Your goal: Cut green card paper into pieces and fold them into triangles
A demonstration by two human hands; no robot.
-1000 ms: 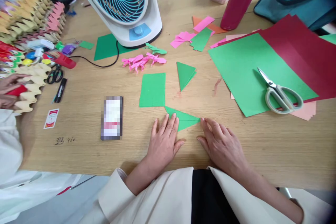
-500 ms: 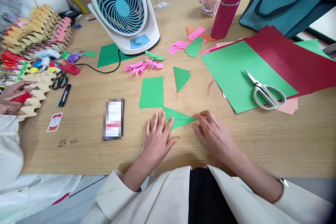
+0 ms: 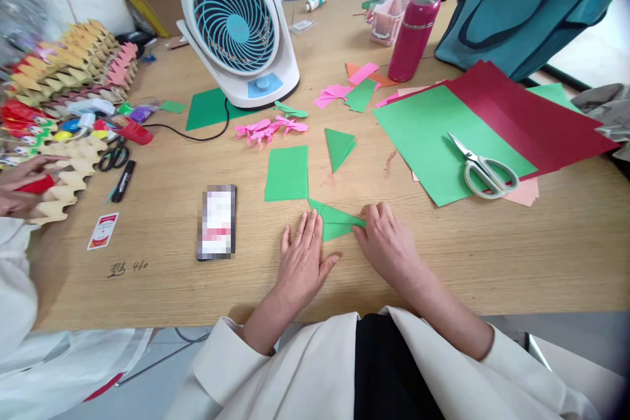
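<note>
A folded piece of green paper (image 3: 337,223) lies on the table in front of me, narrowing to a point on the right, with a crease along it. My left hand (image 3: 302,252) rests flat with fingers stretched out, the fingertips on the paper's left end. The fingers of my right hand (image 3: 386,233) pinch the paper's right tip. Just above sits a stack of green square paper (image 3: 287,174). To its right are folded green triangles (image 3: 339,147).
White-handled scissors (image 3: 487,170) lie on a large green sheet (image 3: 418,138) at right. A phone (image 3: 216,223) is on the left. Behind stand a fan (image 3: 236,26) and a magenta bottle (image 3: 415,39). At far left, a co-worker's hand (image 3: 24,177) holds something red.
My right hand has shifted slightly left along the paper's tip. My left hand stays on the paper, its fingers closer together. The whole view has moved a little.
</note>
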